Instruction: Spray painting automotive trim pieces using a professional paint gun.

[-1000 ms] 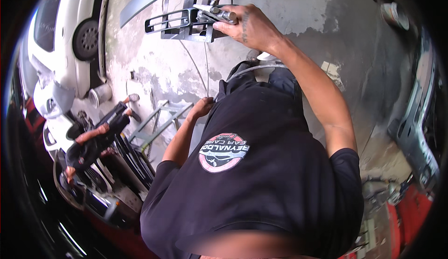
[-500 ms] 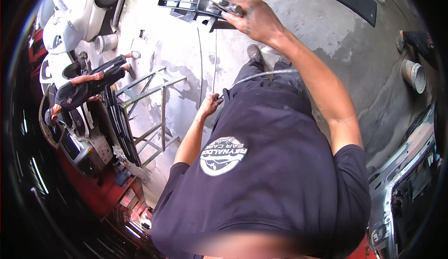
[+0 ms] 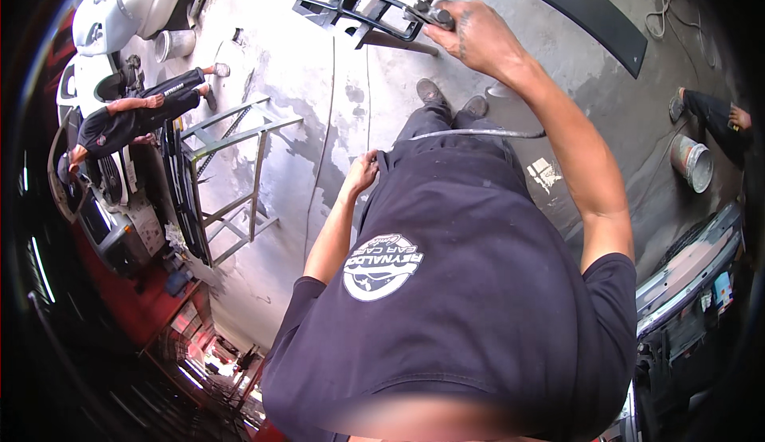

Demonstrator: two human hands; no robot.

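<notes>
My right hand is closed around a spray gun, its cup blurred at the upper edge. The gun's front is close to the right end of a black plastic trim frame with long openings. That frame rests on a metal stand. Low by my left hip, my left hand is closed at the end of a grey hose that runs across my thighs toward my right forearm. The finger grip is only partly visible.
A long dark panel lies beyond my right hand. To the left stand a metal trestle, a co-worker, a bucket and white car parts. At the right are another bucket, a person's leg and a car body.
My right hand and the spray gun have moved right along the trim frame and slightly down in the picture. The view has shifted a little; my left hand stays by my hip.
</notes>
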